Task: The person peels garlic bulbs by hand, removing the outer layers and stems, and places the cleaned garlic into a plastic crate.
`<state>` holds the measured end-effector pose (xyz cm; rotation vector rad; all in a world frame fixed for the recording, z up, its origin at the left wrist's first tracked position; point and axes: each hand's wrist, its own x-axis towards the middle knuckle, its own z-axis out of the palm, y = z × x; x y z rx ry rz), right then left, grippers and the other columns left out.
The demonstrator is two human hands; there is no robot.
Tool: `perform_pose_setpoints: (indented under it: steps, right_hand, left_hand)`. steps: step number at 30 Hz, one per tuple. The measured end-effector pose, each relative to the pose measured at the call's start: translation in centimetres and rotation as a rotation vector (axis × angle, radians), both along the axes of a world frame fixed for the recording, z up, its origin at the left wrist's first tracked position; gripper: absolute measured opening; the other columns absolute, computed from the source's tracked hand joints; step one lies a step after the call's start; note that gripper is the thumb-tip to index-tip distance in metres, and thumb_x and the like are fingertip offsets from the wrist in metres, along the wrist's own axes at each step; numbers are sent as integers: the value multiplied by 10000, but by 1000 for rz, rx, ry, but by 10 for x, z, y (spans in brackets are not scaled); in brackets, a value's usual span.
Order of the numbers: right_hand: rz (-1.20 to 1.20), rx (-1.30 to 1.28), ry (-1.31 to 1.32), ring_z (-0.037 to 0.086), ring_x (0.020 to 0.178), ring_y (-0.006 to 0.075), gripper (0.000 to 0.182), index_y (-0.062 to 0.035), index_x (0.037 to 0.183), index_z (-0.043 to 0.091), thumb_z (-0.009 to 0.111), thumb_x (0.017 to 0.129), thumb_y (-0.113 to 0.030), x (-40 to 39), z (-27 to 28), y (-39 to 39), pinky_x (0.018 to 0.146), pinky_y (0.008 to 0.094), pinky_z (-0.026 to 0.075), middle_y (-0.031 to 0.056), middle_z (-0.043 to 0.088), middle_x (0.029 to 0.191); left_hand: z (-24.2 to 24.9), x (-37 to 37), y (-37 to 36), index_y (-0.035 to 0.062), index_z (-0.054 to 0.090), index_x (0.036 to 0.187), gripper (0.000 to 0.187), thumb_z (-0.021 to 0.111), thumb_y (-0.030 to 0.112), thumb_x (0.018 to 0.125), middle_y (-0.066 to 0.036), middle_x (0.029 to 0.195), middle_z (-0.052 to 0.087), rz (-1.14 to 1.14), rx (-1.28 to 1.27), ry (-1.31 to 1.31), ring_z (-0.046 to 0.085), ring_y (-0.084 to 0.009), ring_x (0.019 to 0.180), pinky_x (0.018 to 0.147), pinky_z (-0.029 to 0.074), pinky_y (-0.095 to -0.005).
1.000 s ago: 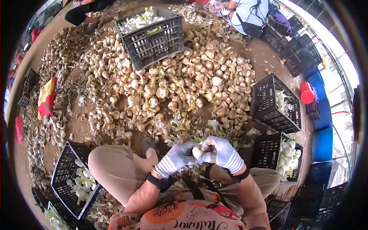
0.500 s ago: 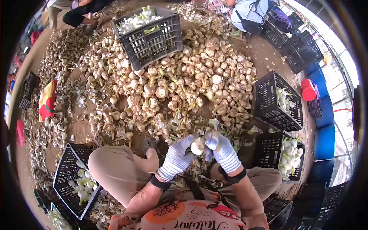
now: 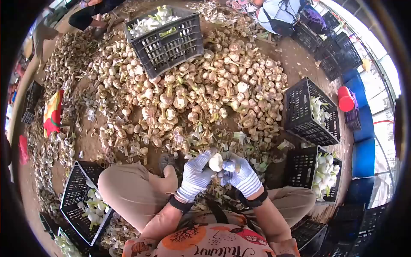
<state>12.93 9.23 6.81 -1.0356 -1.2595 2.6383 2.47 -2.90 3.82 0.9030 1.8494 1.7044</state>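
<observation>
**Pale garlic bulb (image 3: 215, 162) held between two gloved hands**

The step in hand is judged to be close hand work on a single bulb, which is held up at the near middle of the scene, in front of the seated person's lap. It is clamped between the thumb and fingers of the left hand (image 3: 195, 174). Its right side is met by the right hand (image 3: 241, 174); whether those fingers are also closed on it cannot be told.

A steady hold by the left fingers seems to be called for in the next move, with the right fingertips kept free to act on the bulb's surface.

Beyond the hands, a broad heap of browner bulbs (image 3: 252, 79) is spread, and a black crate (image 3: 169, 49) is set on its far part. Whiter bulbs are contained in the near left crate (image 3: 72, 188) and the near right crate (image 3: 299, 169).
</observation>
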Motion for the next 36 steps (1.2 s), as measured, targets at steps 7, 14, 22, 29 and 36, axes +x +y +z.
perform_pose_setpoints:
  steps: [7,14,22,29,36]
  right_hand:
    - [-18,69,-111,619,630,143,403,30,1132,526,637,844,-229,-10,13,-1,482,291,542,97,631,866]
    - [-120,297,-37,633,655,160,319,34,1079,566,643,823,-141,0,15,3,522,292,546,94,625,799]
    - [131,990,-118,568,564,76,110,20,874,597,641,785,-28,-3,-1,-5,501,216,458,45,611,711]
    - [-81,992,31,609,681,108,190,13,940,586,617,757,50,2,10,1,627,250,512,62,626,788]
    - [37,1431,74,636,734,208,349,-58,1036,589,669,714,48,-14,13,-13,653,284,509,110,634,856]
  left_hand:
    - [-2,0,1,8,570,1186,512,575,-97,685,-165,1030,660,11,-42,159,654,-222,941,826,496,-294]
    - [-6,-6,1,21,572,1173,491,542,-105,699,-173,1037,643,133,-43,222,654,-279,913,806,506,-309]
    - [-6,-5,3,27,573,1175,482,525,-97,712,-184,1055,627,95,-75,296,635,-312,935,792,509,-319]
    - [-7,-7,2,17,571,1176,493,551,-102,697,-184,1047,636,128,-42,61,639,-288,941,836,494,-314]
    - [-4,-5,2,39,547,1197,523,500,-78,690,-158,1059,615,72,-184,416,628,-345,871,725,527,-369]
